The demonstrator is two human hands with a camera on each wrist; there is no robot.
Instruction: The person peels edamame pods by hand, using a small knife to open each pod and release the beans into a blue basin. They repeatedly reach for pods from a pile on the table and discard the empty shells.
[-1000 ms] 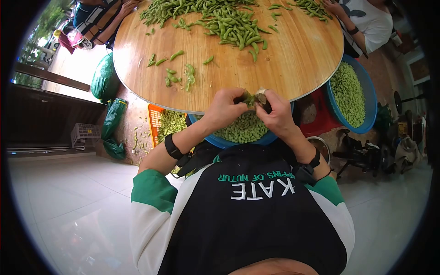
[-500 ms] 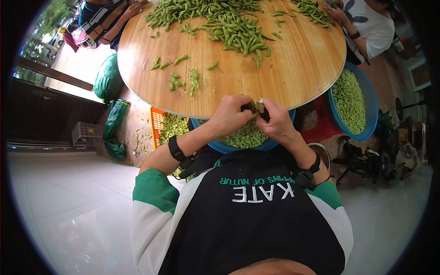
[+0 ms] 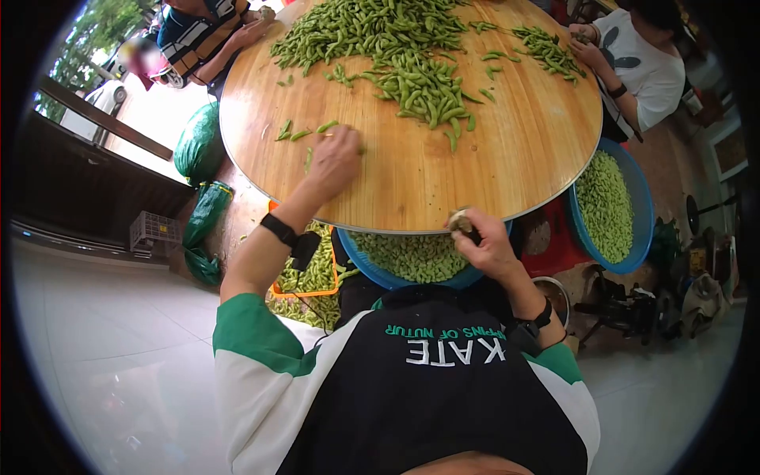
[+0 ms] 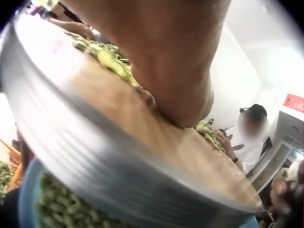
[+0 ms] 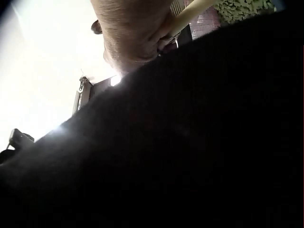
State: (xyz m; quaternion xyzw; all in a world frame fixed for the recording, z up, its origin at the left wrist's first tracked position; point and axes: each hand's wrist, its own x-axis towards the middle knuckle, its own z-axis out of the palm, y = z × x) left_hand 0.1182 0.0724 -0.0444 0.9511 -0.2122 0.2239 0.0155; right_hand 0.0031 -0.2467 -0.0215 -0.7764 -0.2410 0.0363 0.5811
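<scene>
My left hand (image 3: 336, 164) is down on the round wooden table (image 3: 277, 178), over a few loose green soybean pods (image 3: 328, 126). Its fingertips are hidden under the hand, so I cannot tell if it grips a pod. In the left wrist view a pale green pod (image 4: 110, 61) lies right beside the fingers. At the near table edge my right hand (image 3: 488, 247) has its fingers curled and pinches a small brownish-white thing (image 3: 457, 219). Below it, a blue basin (image 3: 360, 257) holds shelled green beans (image 3: 412, 255). The right wrist view is mostly dark.
A large heap of pods (image 3: 372, 36) covers the table's far side. An orange crate (image 3: 310, 294) with pods stands at lower left. Another blue basin (image 3: 646, 226) of beans is at right. Two people sit across. Green sacks (image 3: 199, 142) stand at left.
My hands were together over the basin; the left has moved away, forward and left onto the loose pods. The right stays near the table edge with its small brownish-white thing.
</scene>
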